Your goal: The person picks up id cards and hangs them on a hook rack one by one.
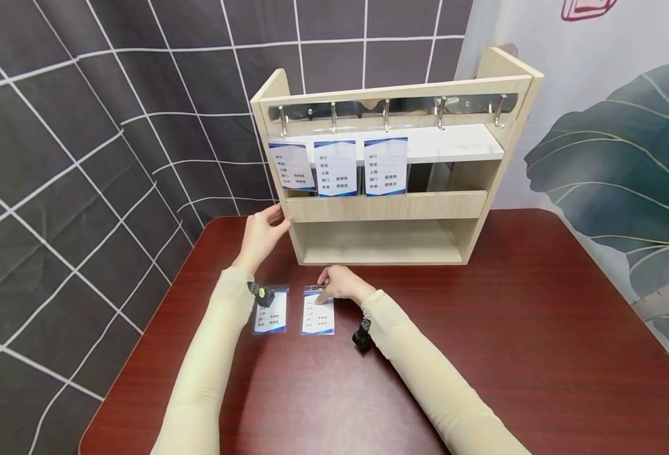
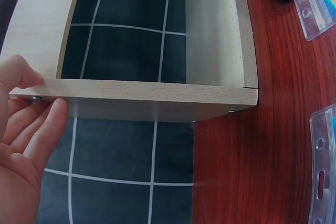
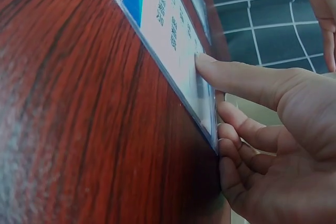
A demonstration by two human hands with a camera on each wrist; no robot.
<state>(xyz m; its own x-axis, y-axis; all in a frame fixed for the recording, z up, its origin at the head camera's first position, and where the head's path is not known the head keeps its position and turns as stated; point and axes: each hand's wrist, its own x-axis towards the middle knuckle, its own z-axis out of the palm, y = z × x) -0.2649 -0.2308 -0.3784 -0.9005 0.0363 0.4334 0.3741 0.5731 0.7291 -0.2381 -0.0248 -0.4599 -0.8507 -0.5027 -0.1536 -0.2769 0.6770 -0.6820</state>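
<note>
At the shelf's left side my left hand (image 1: 262, 239) grips the edge of the wooden rack (image 1: 386, 208), thumb on the front and fingers behind the side panel (image 2: 157, 92). My right hand (image 1: 343, 283) holds the top end of a badge in a clear plastic holder (image 1: 319, 319). In the right wrist view the thumb presses on the badge's face (image 3: 176, 51) and the other fingers curl at its end. The badge appears to lie on the table. Just left of it lies a second badge (image 1: 272, 319), partly covered by the left wrist camera.
Three similar badges (image 1: 336, 168) hang in a row from the left hooks of a metal rail (image 1: 363, 111); hooks (image 1: 441, 114) further right carry nothing. Beneath is the red-brown table (image 1: 482, 328). A dark gridded curtain (image 1: 198, 76) stands behind and at left.
</note>
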